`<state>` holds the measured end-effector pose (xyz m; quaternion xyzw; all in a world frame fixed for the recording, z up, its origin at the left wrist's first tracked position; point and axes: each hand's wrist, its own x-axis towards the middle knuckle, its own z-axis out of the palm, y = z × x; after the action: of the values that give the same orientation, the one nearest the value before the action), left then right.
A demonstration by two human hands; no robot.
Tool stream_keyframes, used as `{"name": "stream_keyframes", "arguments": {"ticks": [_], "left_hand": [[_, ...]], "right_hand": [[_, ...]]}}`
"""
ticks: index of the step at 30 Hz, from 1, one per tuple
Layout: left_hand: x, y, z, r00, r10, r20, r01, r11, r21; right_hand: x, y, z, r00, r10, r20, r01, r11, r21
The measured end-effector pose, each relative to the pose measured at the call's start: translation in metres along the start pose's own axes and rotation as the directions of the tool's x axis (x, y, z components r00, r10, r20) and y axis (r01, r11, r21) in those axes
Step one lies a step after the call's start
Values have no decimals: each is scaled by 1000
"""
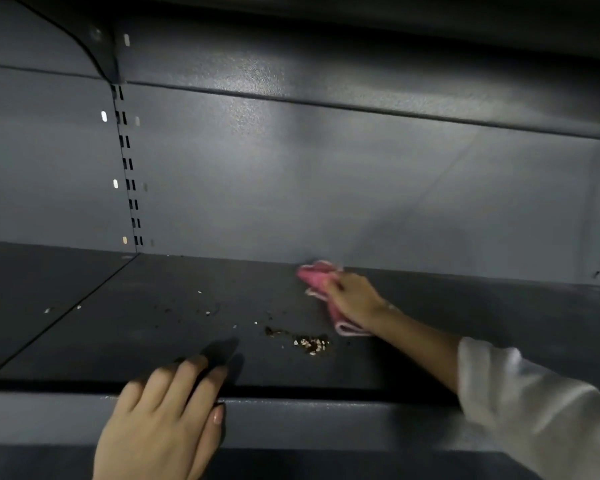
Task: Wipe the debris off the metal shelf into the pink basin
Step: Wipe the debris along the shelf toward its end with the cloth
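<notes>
The dark grey metal shelf (153, 327) fills the view. A small heap of brown and white debris (310, 344) lies near its middle, with loose crumbs (207, 311) scattered to the left. My right hand (352, 301) presses a pink cloth (317, 277) flat onto the shelf at the back wall, just behind and to the right of the heap. My left hand (167, 414) rests with straight fingers on the shelf's front lip, holding nothing. The pink basin is not in view.
The grey back panel (326, 188) rises behind the shelf. A slotted upright (129, 164) stands at the left, and another shelf (361, 15) hangs overhead. A seam (66, 317) splits this shelf from the adjoining one on the left.
</notes>
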<state>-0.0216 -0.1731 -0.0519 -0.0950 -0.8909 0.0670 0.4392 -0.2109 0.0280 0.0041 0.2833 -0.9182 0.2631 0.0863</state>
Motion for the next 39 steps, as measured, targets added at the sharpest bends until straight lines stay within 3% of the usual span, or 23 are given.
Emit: {"name": "stream_keyframes", "arguments": {"ticks": [3,7,10,13,15,17,19,20,22,24,32,34,39], "left_hand": [[0,0,-3,1000,10,-8,-10,1000,17],[-2,-1,-4,997,0,-74,1,1000,10],[-4,-2,-4,994,13,-110,-11,1000,21],[-8,-10,-3,991,49,-128,-49,999,-2],[-11,-21,-5,989,66,-136,-68,998,-10],[-14,-33,-7,988,71,-138,-76,997,-30],[-15,-45,-10,989,54,-137,-62,997,-54],[-15,-51,-11,990,48,-135,-58,996,-70],[-16,-62,-12,989,66,-135,-79,992,-99],[-19,-69,-14,988,80,-133,-99,985,-144],[-22,-82,-21,986,121,-112,-148,947,-284],[-22,-83,-23,989,126,-77,-144,944,-298],[-25,-103,-24,994,105,-39,-112,961,-252]], "right_hand": [[-7,-36,20,998,-1,66,-15,971,237],[-15,-42,1,996,93,-20,-70,862,502],[-32,-7,-51,970,193,-148,-65,793,606],[-66,50,-103,874,402,-272,-162,770,618],[-94,82,-121,862,480,-161,-261,695,670],[-119,104,-122,832,547,-92,-473,786,399],[-127,105,-112,757,633,-162,-629,773,80],[-127,96,-106,790,581,-198,-599,800,-41],[-121,63,-87,853,507,-124,-518,851,-88],[-109,31,-67,880,471,-63,-473,880,-41],[-51,-93,14,909,413,-62,-394,898,196],[-44,-105,22,894,437,-99,-383,860,338],[-49,-86,-6,819,552,-159,-279,624,730]]}}
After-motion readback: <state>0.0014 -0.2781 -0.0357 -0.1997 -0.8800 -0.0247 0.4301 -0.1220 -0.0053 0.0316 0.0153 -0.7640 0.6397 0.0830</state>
